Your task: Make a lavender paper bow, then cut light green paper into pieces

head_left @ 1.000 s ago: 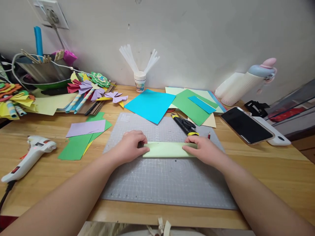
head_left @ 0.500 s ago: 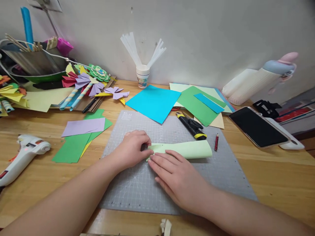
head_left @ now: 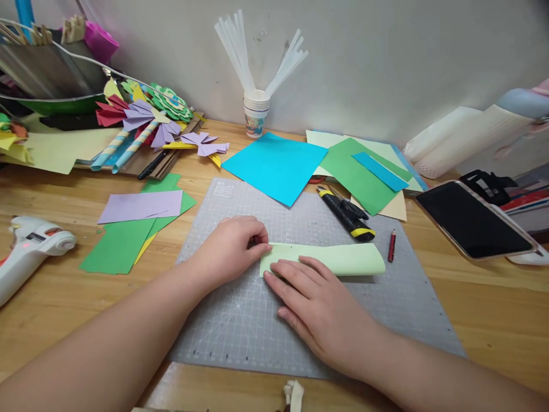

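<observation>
A light green folded paper strip [head_left: 343, 258] lies across the middle of the grey cutting mat [head_left: 240, 326]. My left hand [head_left: 234, 249] is curled at the strip's left end, its fingertips pinching the paper. My right hand [head_left: 319, 306] lies flat with fingers stretched out, pressing the strip's lower left edge onto the mat. The strip's right end is free and slightly puffed up.
A yellow-black utility knife [head_left: 345, 213], a red pencil [head_left: 392, 246], blue paper [head_left: 277, 165] and green sheets [head_left: 358, 177] lie behind the mat. A phone [head_left: 474, 220] sits right. Left are a glue gun [head_left: 30, 249], purple and green paper [head_left: 137, 220], paper flowers [head_left: 150, 123], a cup of straws [head_left: 256, 111].
My right hand left the strip's right end and moved to its left end, flattening beside my left hand. The right end has lifted. The view has tilted down a little.
</observation>
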A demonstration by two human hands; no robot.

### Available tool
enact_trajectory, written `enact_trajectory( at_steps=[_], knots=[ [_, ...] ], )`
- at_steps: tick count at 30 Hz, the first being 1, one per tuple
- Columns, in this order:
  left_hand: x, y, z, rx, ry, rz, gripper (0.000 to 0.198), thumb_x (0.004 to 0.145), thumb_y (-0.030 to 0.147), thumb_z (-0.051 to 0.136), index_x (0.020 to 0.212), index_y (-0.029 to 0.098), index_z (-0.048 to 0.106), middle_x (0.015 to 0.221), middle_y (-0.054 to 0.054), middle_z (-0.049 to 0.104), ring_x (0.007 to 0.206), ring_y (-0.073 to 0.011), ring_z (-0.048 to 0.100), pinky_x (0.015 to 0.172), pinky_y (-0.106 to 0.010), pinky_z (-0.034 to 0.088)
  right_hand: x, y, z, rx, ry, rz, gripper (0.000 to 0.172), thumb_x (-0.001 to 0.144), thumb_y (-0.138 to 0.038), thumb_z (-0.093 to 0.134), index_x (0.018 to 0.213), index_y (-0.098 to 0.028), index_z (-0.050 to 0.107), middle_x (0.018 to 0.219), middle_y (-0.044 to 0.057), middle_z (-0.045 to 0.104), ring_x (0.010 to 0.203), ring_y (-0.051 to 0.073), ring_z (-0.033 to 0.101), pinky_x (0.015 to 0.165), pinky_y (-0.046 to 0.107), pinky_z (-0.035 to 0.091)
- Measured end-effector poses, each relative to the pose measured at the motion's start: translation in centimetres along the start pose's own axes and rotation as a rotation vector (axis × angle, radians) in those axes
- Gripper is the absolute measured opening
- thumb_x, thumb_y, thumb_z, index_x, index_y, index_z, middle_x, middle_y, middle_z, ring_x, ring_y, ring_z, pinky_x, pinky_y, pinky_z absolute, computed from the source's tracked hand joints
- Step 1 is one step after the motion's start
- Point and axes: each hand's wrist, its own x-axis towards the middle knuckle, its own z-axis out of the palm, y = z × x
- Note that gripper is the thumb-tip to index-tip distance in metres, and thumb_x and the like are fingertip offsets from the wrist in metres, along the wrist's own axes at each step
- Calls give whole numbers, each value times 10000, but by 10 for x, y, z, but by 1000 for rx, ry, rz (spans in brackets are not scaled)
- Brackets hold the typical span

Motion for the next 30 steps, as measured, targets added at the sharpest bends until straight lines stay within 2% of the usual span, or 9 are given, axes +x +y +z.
enact_trajectory(
  at_steps=[6, 20, 30],
  knots=[
    [0, -1, 0, 4, 8, 2, 112, 801, 265, 626, 709, 204, 617, 754, 11, 645, 708, -150, 555, 654, -290, 388, 1, 0, 1, -14, 31, -5, 396, 996, -278, 377, 1311, -134, 568, 1333, 124, 603, 1206, 263, 547, 1036, 517, 425],
    [0, 0, -1, -6, 18, -4, 75, 790, 226, 636, 719, 205, 620, 757, 29, 632, 713, -135, 561, 655, -278, 411, 0, -1, 1, -32, 9, 10, 388, 1011, -285, 361, 1317, -148, 557, 1334, 98, 599, 1217, 251, 533, 1045, 498, 399],
    [1, -3, -5, -5, 140, -122, 78, 811, 148, 568, 800, 191, 633, 847, 3, 625, 728, -136, 562, 675, -285, 440, 0, 0, 3, -46, 11, 17, 388, 1013, -299, 361, 1333, -168, 537, 1354, 90, 583, 1221, 251, 526, 1040, 496, 387]
  ],
)
